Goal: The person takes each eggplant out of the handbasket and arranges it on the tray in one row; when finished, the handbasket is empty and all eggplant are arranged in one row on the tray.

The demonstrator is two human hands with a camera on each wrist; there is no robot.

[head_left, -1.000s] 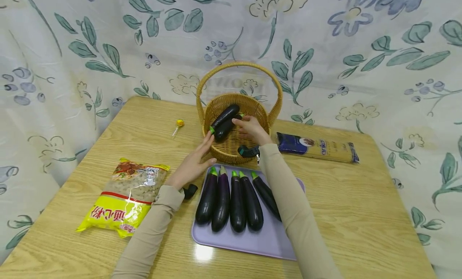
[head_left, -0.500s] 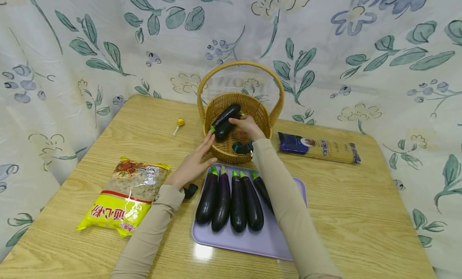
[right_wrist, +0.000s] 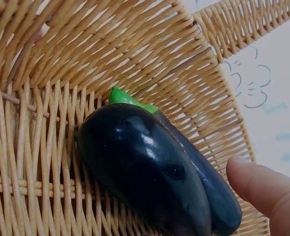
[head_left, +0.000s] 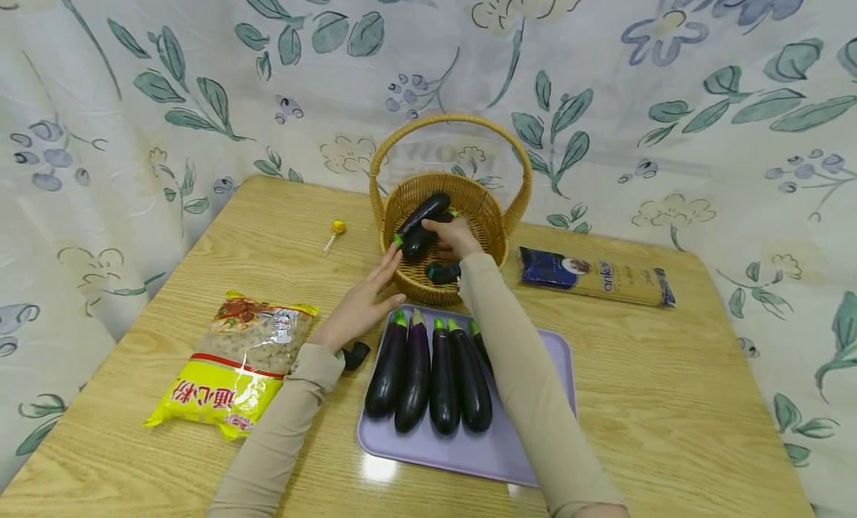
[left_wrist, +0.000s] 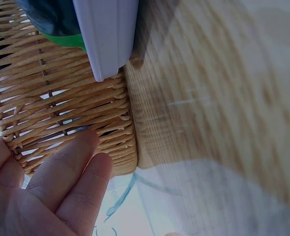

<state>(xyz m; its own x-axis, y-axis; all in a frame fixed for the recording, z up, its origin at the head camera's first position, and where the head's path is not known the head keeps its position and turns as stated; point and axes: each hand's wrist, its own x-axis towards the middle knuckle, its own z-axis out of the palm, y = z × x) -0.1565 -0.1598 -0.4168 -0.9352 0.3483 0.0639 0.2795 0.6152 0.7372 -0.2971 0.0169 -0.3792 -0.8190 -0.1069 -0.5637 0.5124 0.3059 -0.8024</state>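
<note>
Eggplants in basket: two dark purple eggplants [head_left: 420, 225] lie side by side inside the wicker basket [head_left: 483, 205], green caps toward its left rim; the right wrist view shows them pressed together on the woven floor.
Right hand: the right hand [head_left: 454, 237] reaches into the basket and rests on the nearer eggplant; whether its fingers are curled round it I cannot tell, only one fingertip [right_wrist: 263, 189] shows close up.
Left hand: the left hand [head_left: 361, 304] lies against the basket's outer wall, fingers [left_wrist: 80, 169] straight and together, touching the weave, holding nothing.
Basket: round, with a tall arched handle, standing at the back middle of the worktop [head_left: 669, 384].
Tray: a lilac tray [head_left: 535, 399] sits just in front of the basket, with a row of eggplants [head_left: 428, 369] lengthwise on it, caps toward the basket; the right sleeve crosses over one.
Left side: a yellow bag of pasta [head_left: 234, 365] near the left forearm; a small yellow lollipop [head_left: 335, 231] farther back.
Right side: a blue spaghetti packet [head_left: 596, 276] beside the basket.
Surface: pale wood grain, glossy, a light glare near the tray's front edge.
Room: a white cloth [head_left: 201, 71] printed with blue-green leaves and flowers hangs round the worktop.
</note>
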